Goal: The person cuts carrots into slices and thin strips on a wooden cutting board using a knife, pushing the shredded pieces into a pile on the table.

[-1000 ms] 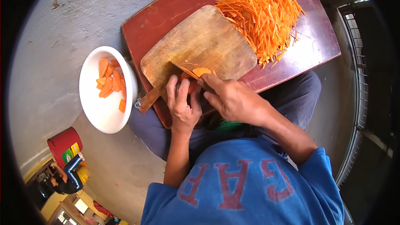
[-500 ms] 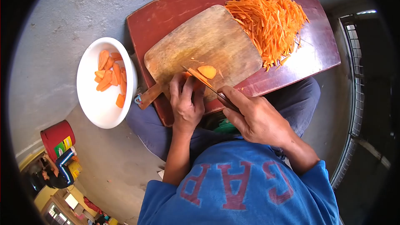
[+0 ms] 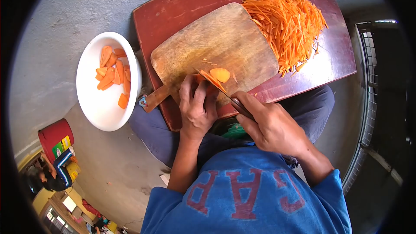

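My left hand [image 3: 197,110] is closed on a carrot piece [image 3: 200,78], its fingertips pressing it down near the lower edge of the wooden cutting board [image 3: 195,39]. In my right hand [image 3: 273,125] is a knife [image 3: 242,108], gripped by its dark handle. The blade slants up and left beside the left fingertips, with thin carrot slices [image 3: 213,80] lying along it. A rounded pale-orange carrot slice [image 3: 222,75] rests flat on the board just beyond the blade. Most of the held piece is hidden under my left fingers.
A heap of carrot strips [image 3: 290,28] lies on the red table [image 3: 169,13], right of the board. To the left, a white basin [image 3: 97,104] holds several carrot chunks [image 3: 113,71]. A red bucket [image 3: 56,136] and another person [image 3: 56,175] are at lower left. A barred frame [image 3: 370,73] stands right.
The view has shifted slightly, so the board and heap appear a little farther right and the basin farther left. Both hands keep their hold, with the knife still at the carrot.
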Demonstrator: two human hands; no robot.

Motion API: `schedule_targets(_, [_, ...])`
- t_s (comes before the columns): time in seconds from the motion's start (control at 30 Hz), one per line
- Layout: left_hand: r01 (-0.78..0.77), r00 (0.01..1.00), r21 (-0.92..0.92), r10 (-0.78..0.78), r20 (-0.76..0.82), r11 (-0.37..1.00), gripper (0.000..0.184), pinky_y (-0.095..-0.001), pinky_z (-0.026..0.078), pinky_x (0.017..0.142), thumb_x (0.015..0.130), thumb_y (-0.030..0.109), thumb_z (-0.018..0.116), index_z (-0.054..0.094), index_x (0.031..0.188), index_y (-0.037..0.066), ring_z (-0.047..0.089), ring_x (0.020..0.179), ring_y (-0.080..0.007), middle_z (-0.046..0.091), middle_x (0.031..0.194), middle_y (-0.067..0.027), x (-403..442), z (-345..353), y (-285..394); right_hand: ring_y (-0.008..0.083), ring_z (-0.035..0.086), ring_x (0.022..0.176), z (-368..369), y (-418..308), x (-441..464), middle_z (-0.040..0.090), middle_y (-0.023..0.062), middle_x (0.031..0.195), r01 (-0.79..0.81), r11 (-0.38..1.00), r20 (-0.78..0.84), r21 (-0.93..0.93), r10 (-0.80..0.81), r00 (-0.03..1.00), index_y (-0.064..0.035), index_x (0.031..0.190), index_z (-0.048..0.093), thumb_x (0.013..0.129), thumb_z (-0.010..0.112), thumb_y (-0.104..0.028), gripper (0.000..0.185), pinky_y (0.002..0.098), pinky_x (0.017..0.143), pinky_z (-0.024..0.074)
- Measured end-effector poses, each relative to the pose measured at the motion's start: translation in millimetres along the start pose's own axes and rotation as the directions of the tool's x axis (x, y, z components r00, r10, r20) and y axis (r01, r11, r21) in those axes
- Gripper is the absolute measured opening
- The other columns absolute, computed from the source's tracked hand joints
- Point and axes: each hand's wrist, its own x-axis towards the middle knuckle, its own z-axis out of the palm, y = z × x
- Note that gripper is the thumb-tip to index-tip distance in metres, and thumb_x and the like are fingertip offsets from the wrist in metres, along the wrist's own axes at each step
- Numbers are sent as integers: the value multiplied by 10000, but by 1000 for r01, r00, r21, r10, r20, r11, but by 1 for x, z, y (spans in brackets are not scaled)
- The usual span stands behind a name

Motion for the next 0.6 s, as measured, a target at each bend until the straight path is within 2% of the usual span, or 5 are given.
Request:
schedule_targets(0.1, [12,1000,-20,-12,3,1000,432,-507,619,955,972,1,807,685,1387,-10,714,1158,-467,583,1468,-306,-3,-1,-4,555,733,861,11,16,23,718,349,918,-28,996,22,90,26,999,52,1391,562,1059,700,-105,392,607,726,567])
schedule_targets(0.23, [-20,1000,-1,20,6,1000,425,-514,622,953,989,22,804,682,1395,-12,712,1150,-462,586,1444,-298,-5,-3,-3,563,725,880,28,40,46,714,351,902,100,994,-70,50,-97,993,46,1314,591,1073,686,-125,310,606,744,567])
schedule_targets(0.33, [-10,1000,-22,10,0,1000,405,-516,615,968,1011,51,796,683,1395,-11,703,1158,-456,590,1425,-288,2,-2,1,565,725,886,20,35,43,719,346,907,70,994,-59,83,-65,996,44,1315,593,1079,678,-115,298,599,743,563])
schedule_targets(0.43, [5,1000,13,-4,-8,1000,385,-514,603,995,1032,73,783,684,1393,-11,693,1190,-454,596,1417,-273,-1,-6,5,567,720,876,9,18,21,711,345,896,68,989,-121,133,-52,991,39,1344,590,1078,682,-102,315,595,733,557])
schedule_targets(0.6, [17,1000,-12,-17,-10,1000,378,-508,590,1017,1036,71,772,680,1393,-14,685,1224,-455,610,1417,-253,-4,-3,0,559,726,872,3,8,-1,698,352,892,7,996,-69,84,-1,998,18,1479,545,1071,695,-82,446,593,736,554])
